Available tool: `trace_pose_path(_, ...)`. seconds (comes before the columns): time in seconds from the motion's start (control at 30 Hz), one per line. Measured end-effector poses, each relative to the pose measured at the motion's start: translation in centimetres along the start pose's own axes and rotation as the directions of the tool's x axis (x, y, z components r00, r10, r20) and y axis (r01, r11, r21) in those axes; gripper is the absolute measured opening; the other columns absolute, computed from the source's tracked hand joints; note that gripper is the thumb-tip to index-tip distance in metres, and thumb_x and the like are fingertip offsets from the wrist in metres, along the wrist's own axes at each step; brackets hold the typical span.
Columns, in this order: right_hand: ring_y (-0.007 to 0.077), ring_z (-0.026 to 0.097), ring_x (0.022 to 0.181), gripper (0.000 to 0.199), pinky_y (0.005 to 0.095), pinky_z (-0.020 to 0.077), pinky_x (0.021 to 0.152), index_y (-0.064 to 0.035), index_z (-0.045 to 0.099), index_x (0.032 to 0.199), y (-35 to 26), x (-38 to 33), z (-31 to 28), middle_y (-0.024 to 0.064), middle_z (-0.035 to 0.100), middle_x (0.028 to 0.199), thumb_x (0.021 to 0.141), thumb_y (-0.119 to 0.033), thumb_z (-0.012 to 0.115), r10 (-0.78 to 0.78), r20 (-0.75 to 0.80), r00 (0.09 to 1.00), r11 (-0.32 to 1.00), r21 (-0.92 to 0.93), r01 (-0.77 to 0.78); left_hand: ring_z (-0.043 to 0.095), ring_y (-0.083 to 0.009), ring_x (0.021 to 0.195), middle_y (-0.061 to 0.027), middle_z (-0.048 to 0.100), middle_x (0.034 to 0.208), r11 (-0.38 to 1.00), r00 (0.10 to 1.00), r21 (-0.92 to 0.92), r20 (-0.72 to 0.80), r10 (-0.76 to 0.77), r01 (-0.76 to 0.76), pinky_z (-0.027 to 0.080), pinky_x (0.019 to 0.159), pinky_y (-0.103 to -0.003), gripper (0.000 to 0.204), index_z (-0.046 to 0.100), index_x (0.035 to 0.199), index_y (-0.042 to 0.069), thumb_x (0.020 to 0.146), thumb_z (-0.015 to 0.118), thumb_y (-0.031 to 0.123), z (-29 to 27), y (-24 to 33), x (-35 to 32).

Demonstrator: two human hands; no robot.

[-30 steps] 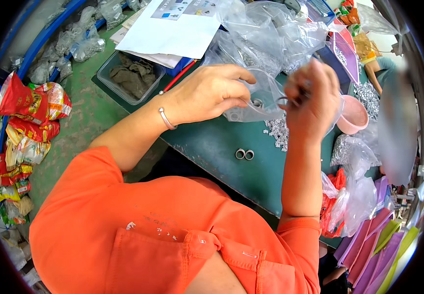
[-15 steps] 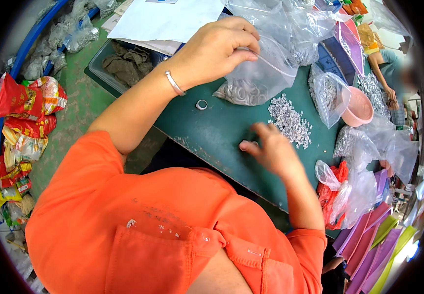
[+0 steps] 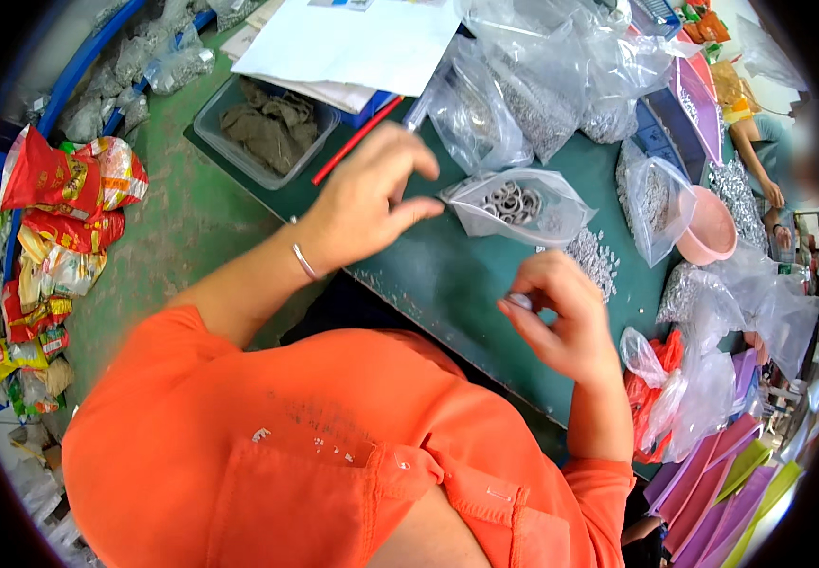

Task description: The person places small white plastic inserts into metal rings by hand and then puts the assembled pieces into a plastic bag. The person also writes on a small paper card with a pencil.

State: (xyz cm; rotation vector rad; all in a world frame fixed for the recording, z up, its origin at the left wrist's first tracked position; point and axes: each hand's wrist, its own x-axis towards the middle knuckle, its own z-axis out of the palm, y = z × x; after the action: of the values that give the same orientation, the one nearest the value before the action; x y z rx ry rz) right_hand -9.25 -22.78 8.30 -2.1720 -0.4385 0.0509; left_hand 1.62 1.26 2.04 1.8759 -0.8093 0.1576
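A clear zip bag (image 3: pixel 569 197) lies on the green table with its mouth gaping, several grey rings (image 3: pixel 512 203) inside it. Close to the bag's left corner is my left hand (image 3: pixel 357 194); its thumb and fingers are apart, with nothing between them. Nearer to me and to the right, my right hand (image 3: pixel 569 317) pinches a small shiny grey piece (image 3: pixel 520 300) between thumb and forefinger. Its exact kind is too small to make out. Behind that hand, a pile of small clear-grey pieces (image 3: pixel 595 260) is spread on the table, partly covered by my fingers and the bag.
A red pen (image 3: pixel 357 140) and a plastic tub (image 3: pixel 272 175) with dark cloth lie at the left, beside white paper (image 3: pixel 353 43). Filled bags (image 3: pixel 547 90) stand at the back. A pink bowl (image 3: pixel 708 227) sits right; another person's arm (image 3: pixel 758 168) shows beyond.
My left hand has let go of the bag's edge and moved left and nearer. The bag now lies open, showing its rings. The loose ring on the table is out of sight.
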Motion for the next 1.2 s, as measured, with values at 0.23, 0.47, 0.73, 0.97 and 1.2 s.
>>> trace_pose_path(0.23, 0.0384, 0.059, 0.073, 0.017, 0.0415, 0.0508, 0.063, 0.0, 0.057, 0.094, -2.3, 5.6, -1.6, 0.0165, 0.058, 0.089, 0.08, 0.001, 0.066, -0.226, -0.156, 0.962, 0.919, -0.362, 0.157, 0.058, -0.0369, 0.081, -0.0166, 0.054, 0.097, 0.953, 0.972, 0.303, 0.23, -0.05, -0.023, 0.049, 0.072, -0.043, 0.022, 0.057, 0.089, 0.001, 0.078, 0.074, 0.008, 3.1, -4.0, -2.4)
trace_pose_path(0.47, 0.0336, 0.065, 0.085, 0.026, 0.0418, 0.0511, 0.077, -0.0008, 0.064, 0.099, -2.1, 4.8, -2.1, 0.0141, 0.066, 0.099, 0.078, -0.014, 0.074, -0.325, -0.108, 0.939, 0.865, -0.435, 0.249, 0.068, -0.0286, 0.077, -0.0165, 0.064, 0.088, 0.943, 0.921, 0.001, 0.211, -0.326, 0.334, 0.055, 0.067, -0.036, 0.008, 0.056, 0.09, 0.0, 0.087, 0.063, 0.002, 1.3, -2.6, -1.7)
trace_pose_path(0.73, 0.0251, 0.058, 0.067, 0.011, 0.0376, 0.045, 0.069, -0.0086, 0.062, 0.077, -0.6, 5.8, -3.7, 0.0051, 0.058, 0.07, 0.07, -0.003, 0.067, -0.536, -0.183, 0.824, 0.668, -0.688, 0.281, 0.068, -0.0177, 0.071, -0.0157, 0.068, 0.091, 0.659, 0.948, -0.716, 0.011, -0.319, 0.23, 0.056, 0.064, -0.028, 0.014, 0.053, 0.101, 0.001, 0.09, 0.059, -0.005, -0.6, 1.4, 1.4)
trace_pose_path(0.97, 0.024, 0.055, 0.068, 0.015, 0.0371, 0.0438, 0.07, -0.0084, 0.063, 0.084, -0.1, 7.4, -1.9, 0.0041, 0.056, 0.071, 0.072, -0.008, 0.072, -0.547, -0.245, 0.801, 0.694, -0.668, 0.269, 0.065, -0.016, 0.067, -0.0152, 0.068, 0.089, 0.697, 0.93, -0.715, -0.223, -0.292, 0.047, 0.055, 0.06, -0.026, 0.01, 0.056, 0.097, 0.001, 0.091, 0.064, 0.001, -3.0, 3.0, 4.2)
trace_pose_path(1.2, 0.0275, 0.057, 0.074, 0.029, 0.0376, 0.0445, 0.075, -0.0051, 0.065, 0.099, 0.4, 6.2, -0.4, 0.0068, 0.061, 0.08, 0.072, -0.006, 0.075, -0.509, -0.428, 0.747, 0.802, -0.552, 0.23, 0.066, -0.0168, 0.072, -0.0107, 0.065, 0.095, 0.763, 0.948, -0.646, -0.26, -0.182, -0.031, 0.056, 0.063, -0.027, 0.013, 0.06, 0.098, 0.0, 0.087, 0.067, -0.003, -3.2, 3.7, 6.8)
